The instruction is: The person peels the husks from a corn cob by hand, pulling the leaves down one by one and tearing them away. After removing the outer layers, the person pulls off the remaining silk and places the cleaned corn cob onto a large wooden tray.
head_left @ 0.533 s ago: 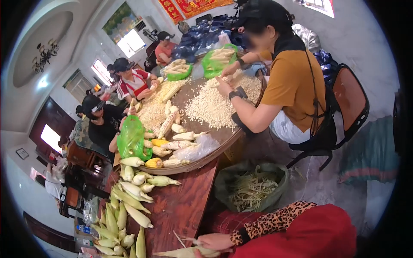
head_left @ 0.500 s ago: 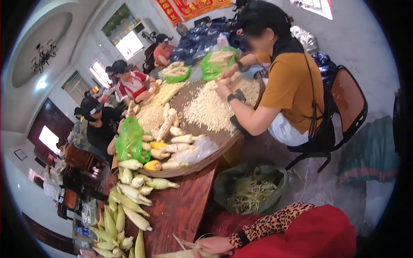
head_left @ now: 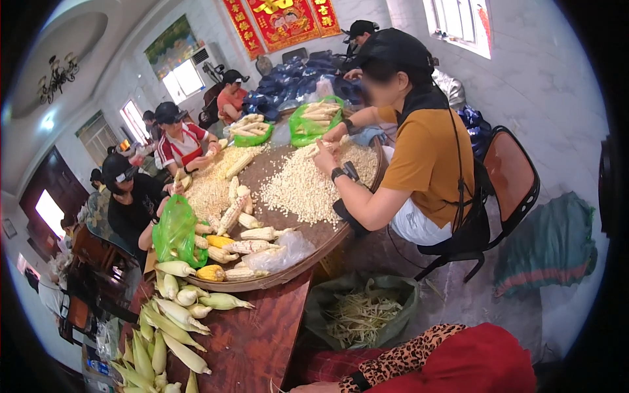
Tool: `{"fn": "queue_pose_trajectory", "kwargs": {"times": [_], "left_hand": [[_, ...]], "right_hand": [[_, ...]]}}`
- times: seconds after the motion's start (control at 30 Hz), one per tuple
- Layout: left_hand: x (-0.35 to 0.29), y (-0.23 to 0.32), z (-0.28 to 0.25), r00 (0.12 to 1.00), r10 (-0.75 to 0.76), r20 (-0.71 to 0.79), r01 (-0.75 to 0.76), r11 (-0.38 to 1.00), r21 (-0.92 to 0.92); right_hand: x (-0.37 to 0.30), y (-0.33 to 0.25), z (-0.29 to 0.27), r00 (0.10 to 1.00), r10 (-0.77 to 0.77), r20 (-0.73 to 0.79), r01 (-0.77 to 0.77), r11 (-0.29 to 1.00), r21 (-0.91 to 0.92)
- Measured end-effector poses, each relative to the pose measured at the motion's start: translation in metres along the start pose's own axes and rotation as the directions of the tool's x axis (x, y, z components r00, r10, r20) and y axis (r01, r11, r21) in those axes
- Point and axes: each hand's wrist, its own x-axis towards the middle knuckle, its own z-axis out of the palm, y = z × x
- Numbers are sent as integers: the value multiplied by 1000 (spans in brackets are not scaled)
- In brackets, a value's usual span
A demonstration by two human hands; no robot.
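My right hand (head_left: pixel 318 388) shows only as a sliver at the lower edge, past a leopard-print sleeve (head_left: pixel 409 357) and a black wristband. It hovers by the near edge of a dark red wooden table (head_left: pixel 262 340). A thin pale husk tip (head_left: pixel 272 386) sticks up just left of the fingers; I cannot tell whether the hand grips it. My left hand is out of the picture. Several unhusked corn cobs (head_left: pixel 177 327) lie piled on the table's left part.
A big round woven tray (head_left: pixel 308 259) holds loose kernels (head_left: pixel 308 190), stripped cobs and a green bag (head_left: pixel 173 232). An open sack of husks (head_left: pixel 363 314) stands on the floor. A person in a mustard shirt (head_left: pixel 426 164) sits on a chair (head_left: pixel 511 177); others work around the tray.
My hand, which held a husked cob in plain sight, has sunk to the lower edge, and the cob is cut off. The person in mustard keeps stripping kernels.
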Motion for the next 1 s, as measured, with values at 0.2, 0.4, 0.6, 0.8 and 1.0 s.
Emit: {"fn": "queue_pose_trajectory", "kwargs": {"times": [0.2, 0.4, 0.6, 0.8, 1.0], "left_hand": [[9, -4, -2, 989, 131, 75, -144, 969, 200], [6, 42, 25, 984, -174, -46, 125, 847, -516], [5, 37, 16, 977, -174, -123, 69, 805, -589], [-1, 31, 3, 980, -187, -68, 97, 746, -659], [1, 45, 11, 976, -198, -90, 140, 889, -436]], "right_hand": [[23, -14, -17, 994, 16, 110, 7, 978, -206], [39, -19, -28, 992, 123, -12, -123, 992, 27], [30, -32, -17, 974, 75, 212, -17, 964, -265], [24, -9, 0, 980, 11, 197, 26, 982, -185], [19, -10, -18, 986, 124, 110, -151, 947, 283]]}}
